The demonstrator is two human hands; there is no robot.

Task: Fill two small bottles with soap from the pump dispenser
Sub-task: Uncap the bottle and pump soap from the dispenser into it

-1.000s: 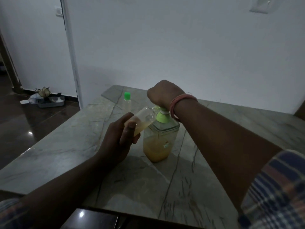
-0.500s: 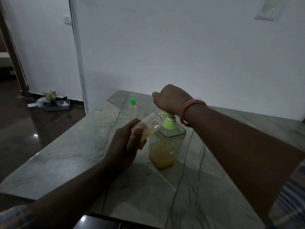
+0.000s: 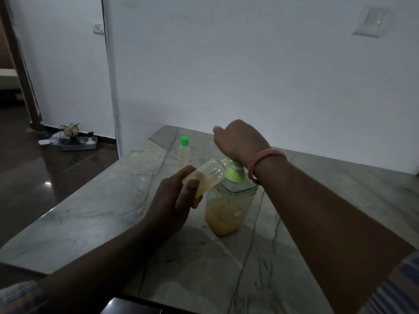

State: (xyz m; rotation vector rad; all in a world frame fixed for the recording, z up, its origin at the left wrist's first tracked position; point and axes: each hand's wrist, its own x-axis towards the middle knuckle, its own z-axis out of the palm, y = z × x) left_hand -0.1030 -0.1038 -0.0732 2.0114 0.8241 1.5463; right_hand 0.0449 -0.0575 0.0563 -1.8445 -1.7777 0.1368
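A clear square pump dispenser (image 3: pixel 229 207) with a green collar stands on the marble table (image 3: pixel 95 214), about half full of yellow soap. My right hand (image 3: pixel 240 139) sits curled over its pump head, which it hides. My left hand (image 3: pixel 174 202) grips a small uncapped bottle (image 3: pixel 208 175), tilted with its mouth at the pump's nozzle. That bottle is partly filled with yellowish soap. A second small bottle (image 3: pixel 184 150) with a green cap stands upright behind them, near the table's far edge.
The table meets a white wall (image 3: pixel 249 75) at the back, and its left edge drops to a dark glossy floor (image 3: pixel 45 177). A tray of clutter (image 3: pixel 72 139) lies on the floor by a door frame. A dark object (image 3: pixel 136 308) sits at the near edge.
The view has tilted up, so the hands and dispenser sit lower in frame. A short piece of pump stem now shows under my right hand. My left hand keeps the bottle at the nozzle.
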